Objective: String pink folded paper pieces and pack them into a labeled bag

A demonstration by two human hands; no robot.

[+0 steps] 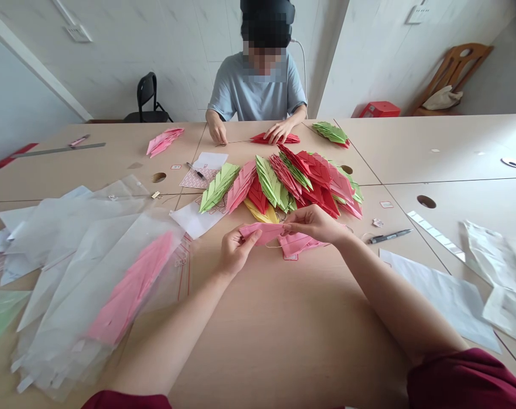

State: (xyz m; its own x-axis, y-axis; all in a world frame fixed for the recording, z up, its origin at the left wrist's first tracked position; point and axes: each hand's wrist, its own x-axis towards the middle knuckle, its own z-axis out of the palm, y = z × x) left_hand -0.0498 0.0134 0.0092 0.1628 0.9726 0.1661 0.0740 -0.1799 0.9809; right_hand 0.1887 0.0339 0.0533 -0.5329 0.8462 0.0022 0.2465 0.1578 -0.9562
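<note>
Pink pleated paper leaf (264, 232), lifted just above the table (283, 341) near its middle and pinched at both ends; left hand (234, 250) closed on the near-left tip, thumb pressed against curled fingers; right hand (315, 222) gripping the other end, thumb and forefinger nipped on the paper, remaining fingers close together and arched over it. Just beneath the right hand, resting on the tabletop, a second pink pleated piece (300, 245), with a thin loop beside it, too fine to tell whether thread or wire.

For a clean result, probably best to keep both pinches light and right at the tips; hold the pleats stacked flat rather than fanned; line up the edges before pressing; avoid dragging the held piece across the one below.

Just beyond the hands, a fanned heap of folded leaves (300, 179) in red, green and pink; one yellow leaf (260, 215) poking out on the near side. Right of the hands, a pen (390, 236) lying on the table; farther right, white paper sheets (445, 295). To the left, a loose spread of clear plastic sleeves (91, 244), one holding a sleeved pink leaf (130, 289).

Across the table, a seated co-worker, both hands on a red folded leaf (275, 138); a small green stack (331, 132) to one side, a pink stack (164, 141) to the other; a metal ruler (57, 150) near the far-left edge.
</note>
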